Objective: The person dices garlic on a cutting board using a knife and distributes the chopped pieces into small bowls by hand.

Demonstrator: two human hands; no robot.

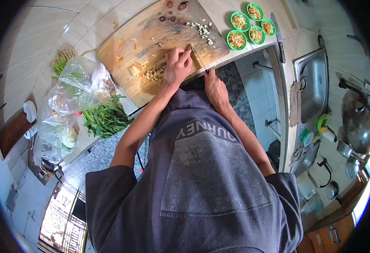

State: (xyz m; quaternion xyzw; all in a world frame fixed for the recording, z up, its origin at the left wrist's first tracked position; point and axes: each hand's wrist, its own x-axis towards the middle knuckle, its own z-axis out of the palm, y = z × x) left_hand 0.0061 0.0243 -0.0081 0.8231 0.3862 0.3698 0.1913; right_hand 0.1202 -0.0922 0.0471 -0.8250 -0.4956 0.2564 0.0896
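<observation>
My right hand point(215, 87) is closed around the handle of a kitchen knife point(200, 58). Its thin blade slants up and left over the wooden cutting board point(130, 46). My left hand point(178, 66) rests on the board with fingers bent, the index fingertip close to the knife's tip. Whether those fingers pinch a small piece or touch the blade is hidden. Beside my left wrist lies a heap of pale yellow diced pieces point(153, 76), with larger chunks point(135, 69) to its left. Small white cut pieces point(202, 31) are scattered near the board's right end.
Several green bowls point(236, 40) of shredded vegetables stand right of the board, beside a second knife point(279, 40). Plastic bags point(79, 82) and leafy greens point(107, 119) crowd the left counter. A metal sink point(313, 84) is at the right. Dark red slices point(172, 19) lie at the board's far edge.
</observation>
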